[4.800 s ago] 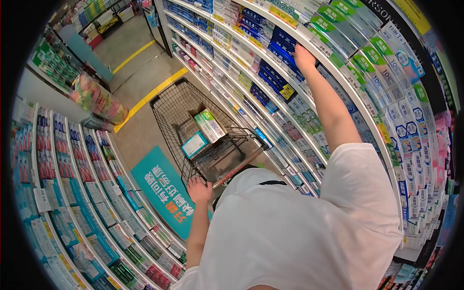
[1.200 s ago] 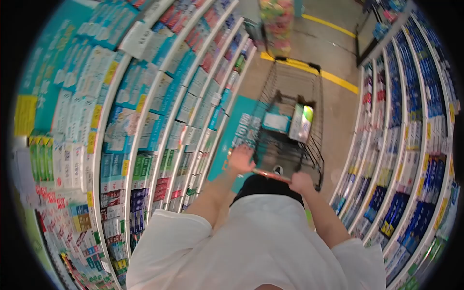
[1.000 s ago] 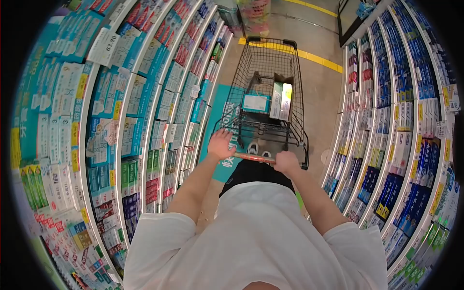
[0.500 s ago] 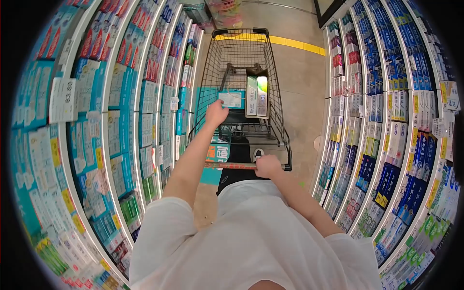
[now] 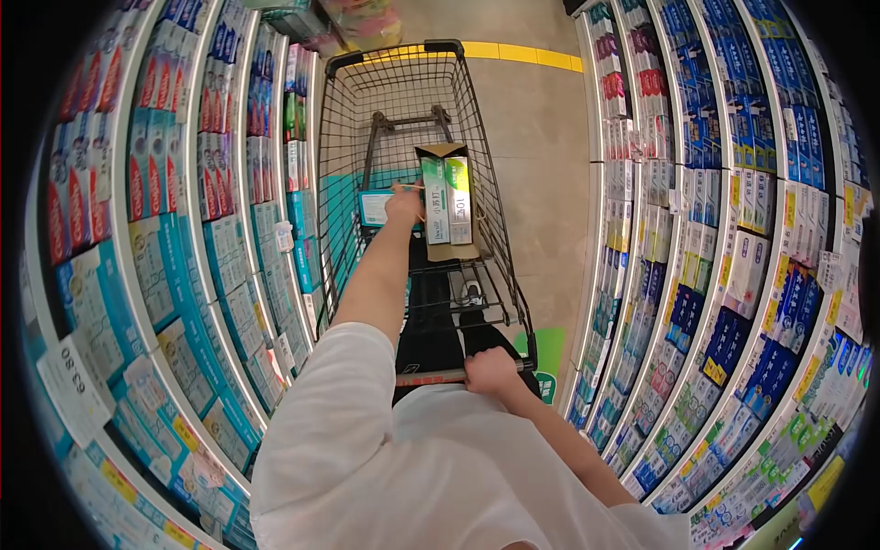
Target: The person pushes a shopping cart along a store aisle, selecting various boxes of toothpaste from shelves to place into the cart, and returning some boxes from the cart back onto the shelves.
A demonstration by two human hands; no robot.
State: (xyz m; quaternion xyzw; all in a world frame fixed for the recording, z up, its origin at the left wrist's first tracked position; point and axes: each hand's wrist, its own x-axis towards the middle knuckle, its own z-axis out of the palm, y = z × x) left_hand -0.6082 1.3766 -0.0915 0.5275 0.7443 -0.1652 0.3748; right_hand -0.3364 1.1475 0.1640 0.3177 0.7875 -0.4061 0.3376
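My left hand [image 5: 401, 205] reaches down into the black wire shopping cart [image 5: 332, 119]. Its fingers look curled, and a thin pale strip shows beside them; what they hold, if anything, is hidden. Under and left of that hand lies a teal-and-white box [image 5: 374, 209]. Just to its right stands an open cardboard carton [image 5: 442, 149] holding white-and-green toothpaste boxes [image 5: 447, 206]. My right hand [image 5: 491, 369] is wrapped round the cart handle [image 5: 429, 377], near its right end.
Shelves of toothpaste boxes [image 5: 642, 211] line the right side. On the left are shelves of toothbrush packs and teal boxes [image 5: 174, 266], with price tags [image 5: 78, 385] sticking out. A yellow floor stripe [image 5: 522, 53] crosses beyond the cart.
The cart has shifted left in view and appears larger. My left hand has moved from the teal box's left end to its right end, beside the carton. The right hand stays on the handle.
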